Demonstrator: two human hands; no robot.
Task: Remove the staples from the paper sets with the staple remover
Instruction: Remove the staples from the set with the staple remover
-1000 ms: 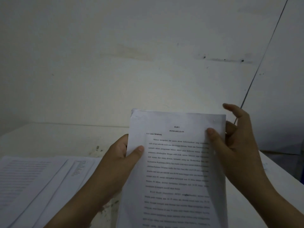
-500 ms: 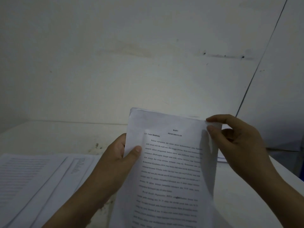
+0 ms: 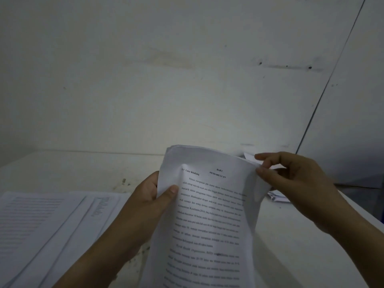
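Left hand (image 3: 149,202), forearm in from 7 o'clock, grips the paper set (image 3: 209,215), thumb on top; right hand (image 3: 297,183), from 4 o'clock, pinches its corner.

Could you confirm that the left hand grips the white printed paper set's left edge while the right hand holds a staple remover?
No: in the head view the right hand pinches the top right corner of the white printed paper set, with no staple remover visible. The left hand grips its left edge.

From your paper set (image 3: 209,215), loose sheets (image 3: 52,225) lie at nine o'clock (on the table (image 3: 83,169)), scraps (image 3: 278,197) at three o'clock.
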